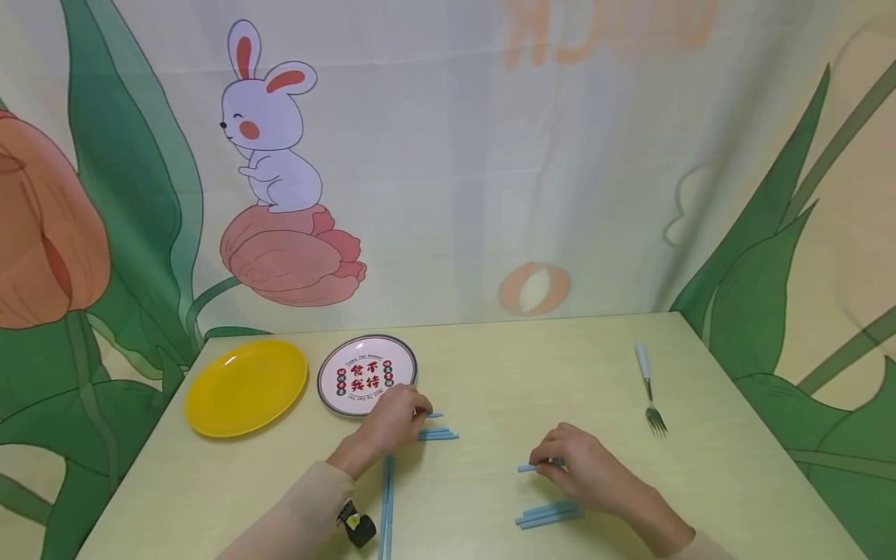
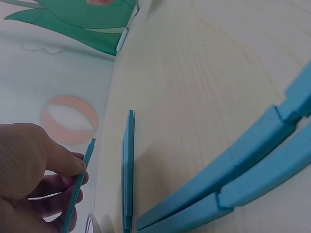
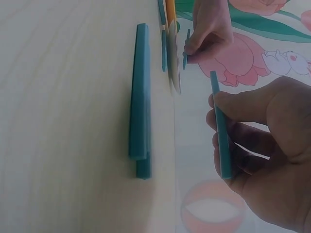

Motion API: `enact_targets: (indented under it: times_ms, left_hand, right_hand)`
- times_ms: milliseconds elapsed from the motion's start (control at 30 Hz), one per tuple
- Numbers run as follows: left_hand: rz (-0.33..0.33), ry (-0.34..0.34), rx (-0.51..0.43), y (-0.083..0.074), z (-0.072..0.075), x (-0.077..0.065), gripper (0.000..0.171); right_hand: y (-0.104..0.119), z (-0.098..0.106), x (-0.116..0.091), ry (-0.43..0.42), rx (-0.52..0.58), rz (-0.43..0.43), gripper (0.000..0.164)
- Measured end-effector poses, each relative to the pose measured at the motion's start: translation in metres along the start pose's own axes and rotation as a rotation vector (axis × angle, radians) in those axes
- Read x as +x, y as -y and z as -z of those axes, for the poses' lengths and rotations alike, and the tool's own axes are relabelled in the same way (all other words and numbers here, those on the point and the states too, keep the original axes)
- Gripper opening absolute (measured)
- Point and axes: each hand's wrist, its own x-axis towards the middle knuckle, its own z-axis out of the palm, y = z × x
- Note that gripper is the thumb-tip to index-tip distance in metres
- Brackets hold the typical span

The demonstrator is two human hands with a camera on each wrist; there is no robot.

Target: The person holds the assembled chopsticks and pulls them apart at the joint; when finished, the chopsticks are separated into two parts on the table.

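My left hand (image 1: 394,416) pinches a short light-blue chopstick piece (image 2: 77,191) between thumb and fingers, raised above the table at the white plate's near right edge. Two similar pieces (image 1: 438,435) lie side by side just below that hand. My right hand (image 1: 582,468) grips another blue chopstick piece (image 3: 221,131), holding it along the fingers with the thumb on top. Beneath it, a second pair of short pieces (image 1: 549,515) lies on the table. A pair of longer blue chopsticks (image 1: 387,505), with joints along their length, points toward me beside the left forearm.
A yellow plate (image 1: 246,389) sits at the table's back left. Beside it stands a white plate (image 1: 336,362) with a dark rim and red characters, partly covered by the left hand. A white-handled fork (image 1: 645,373) lies at the right. A printed curtain (image 1: 434,194) hangs behind the table.
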Motion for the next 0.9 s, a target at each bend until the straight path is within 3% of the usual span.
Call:
enact_targets:
  times_ms: [200, 900]
  left_hand:
    - [0.011, 0.028, -0.012, 0.002, -0.003, 0.0, 0.011]
    - [0.025, 0.078, -0.026, 0.007, -0.011, 0.002, 0.009]
  right_hand:
    - [-0.002, -0.003, -0.004, 0.031, 0.016, -0.034, 0.01]
    - [-0.001, -0.007, -0.012, 0.049, 0.066, -0.012, 0.011]
